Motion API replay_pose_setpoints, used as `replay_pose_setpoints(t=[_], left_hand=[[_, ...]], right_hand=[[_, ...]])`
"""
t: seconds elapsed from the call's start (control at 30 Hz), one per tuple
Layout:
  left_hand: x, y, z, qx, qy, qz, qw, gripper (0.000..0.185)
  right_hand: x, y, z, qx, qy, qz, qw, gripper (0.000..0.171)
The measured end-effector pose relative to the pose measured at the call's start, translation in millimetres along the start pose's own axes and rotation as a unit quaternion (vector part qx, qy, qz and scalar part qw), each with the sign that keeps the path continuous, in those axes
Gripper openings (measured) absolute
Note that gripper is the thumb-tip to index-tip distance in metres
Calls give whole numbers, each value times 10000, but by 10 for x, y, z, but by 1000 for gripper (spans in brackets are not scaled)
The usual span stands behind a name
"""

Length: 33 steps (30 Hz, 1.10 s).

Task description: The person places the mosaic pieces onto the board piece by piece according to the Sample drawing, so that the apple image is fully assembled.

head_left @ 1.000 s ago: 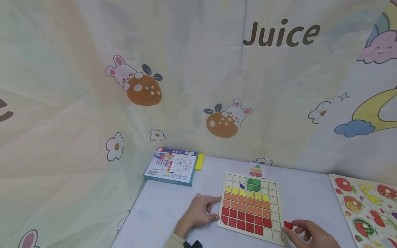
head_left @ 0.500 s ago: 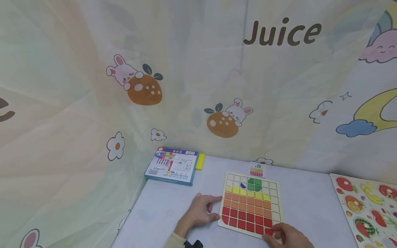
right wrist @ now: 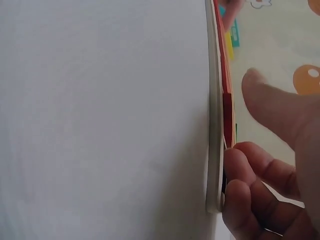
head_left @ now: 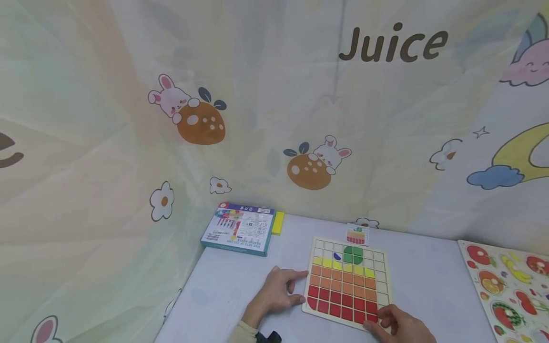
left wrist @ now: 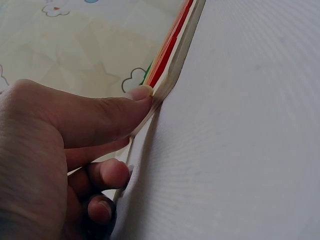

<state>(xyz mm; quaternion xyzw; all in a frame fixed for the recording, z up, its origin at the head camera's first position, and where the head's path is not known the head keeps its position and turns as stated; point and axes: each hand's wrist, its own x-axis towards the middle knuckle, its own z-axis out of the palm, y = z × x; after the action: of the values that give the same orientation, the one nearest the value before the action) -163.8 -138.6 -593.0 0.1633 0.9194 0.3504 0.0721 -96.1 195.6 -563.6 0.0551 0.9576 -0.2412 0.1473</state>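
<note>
A square wooden grid board (head_left: pixel 381 287) lies on the white table, filled with rows of red, orange and yellow tiles, a green group and one small blue piece. At its left edge my left hand (head_left: pixel 276 291) rests, index finger and thumb extended against the rim. My right hand (head_left: pixel 401 326) is at the bottom right of the board, its fingertips at a red tile (head_left: pixel 371 318) that sits in the last place of the red row. In the right wrist view the thumb (right wrist: pixel 257 82) stands apart from the board while other fingers touch its edge.
A small picture card (head_left: pixel 357 235) leans behind the board. At the back left lies a flat box (head_left: pixel 238 230) beside a yellow strip (head_left: pixel 278 224). A fruit-printed board (head_left: pixel 506 281) lies at the right edge. A printed cloth (head_left: pixel 257 95) hangs behind the table.
My right hand has moved left from beside the board, bringing the red tile into the bottom row. The tile now lies flat there. The left hand has stayed in place.
</note>
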Motion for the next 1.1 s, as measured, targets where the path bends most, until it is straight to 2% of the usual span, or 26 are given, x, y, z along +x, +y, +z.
replay_pose_setpoints(t=[0.23, 0.57, 0.8, 0.97, 1.1], left_hand=[[10, -1, -4, -44, 22, 21, 10000, 64], [18, 7, -13, -67, 1, 69, 10000, 64], [31, -7, 1, -62, -18, 87, 9999, 65], [25, -12, 4, -122, 21, 57, 9999, 65], [19, -23, 18, -155, -14, 18, 9999, 65]], right_hand=[[29, 63, 31, 188, 219, -102, 9995, 51], [76, 119, 63, 334, 163, -100, 9993, 51], [68, 142, 55, 433, -21, -63, 9990, 67], [104, 190, 69, 768, -143, 54, 9969, 82], [107, 225, 84, 1060, -164, 190, 9940, 80]])
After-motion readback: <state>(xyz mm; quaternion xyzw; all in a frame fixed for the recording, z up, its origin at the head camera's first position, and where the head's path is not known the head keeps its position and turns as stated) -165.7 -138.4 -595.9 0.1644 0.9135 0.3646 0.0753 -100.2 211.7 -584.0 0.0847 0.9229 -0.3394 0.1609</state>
